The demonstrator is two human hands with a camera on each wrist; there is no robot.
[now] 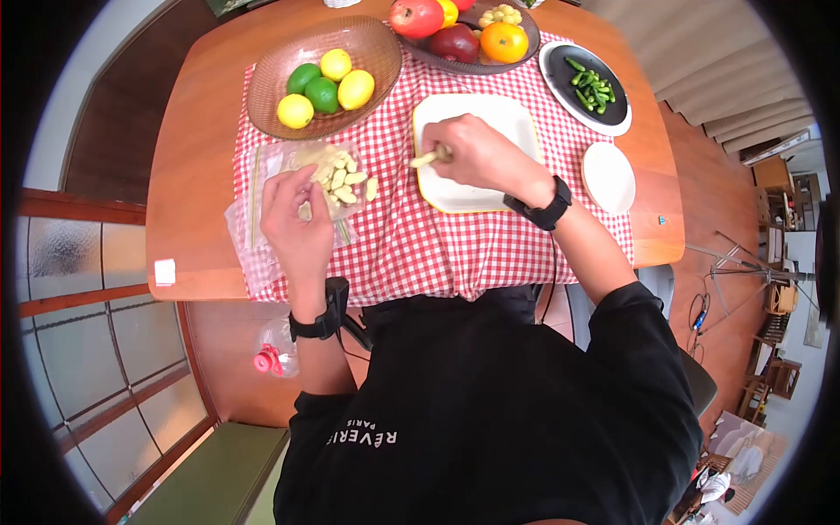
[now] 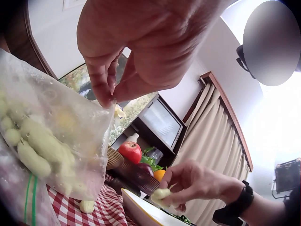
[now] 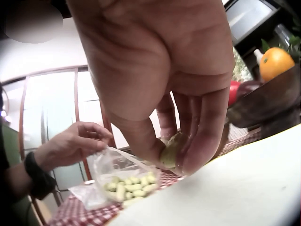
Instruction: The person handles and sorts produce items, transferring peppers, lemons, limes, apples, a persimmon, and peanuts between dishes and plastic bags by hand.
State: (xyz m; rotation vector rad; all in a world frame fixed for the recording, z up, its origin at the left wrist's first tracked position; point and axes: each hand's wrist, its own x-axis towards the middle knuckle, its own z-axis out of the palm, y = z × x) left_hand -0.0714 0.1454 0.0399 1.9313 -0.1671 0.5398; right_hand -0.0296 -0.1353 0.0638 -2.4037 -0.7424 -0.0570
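My left hand pinches the top edge of a clear zip bag between thumb and fingertips. Pale yellow-green pods shaped like peanuts fill the bag's lower part. One loose pod lies by the bag on the checked cloth. Over the white rectangular dish with a yellow rim, my right hand holds pale pods between thumb and fingers. One of them sticks out to the left in the head view. The fingers hide part of what this hand holds.
A brown ribbed bowl with lemons and green citrus stands at back left. Behind the dish is a dark fruit bowl. On the right are a plate of green pods and a white oval dish. A red-checked cloth covers the table.
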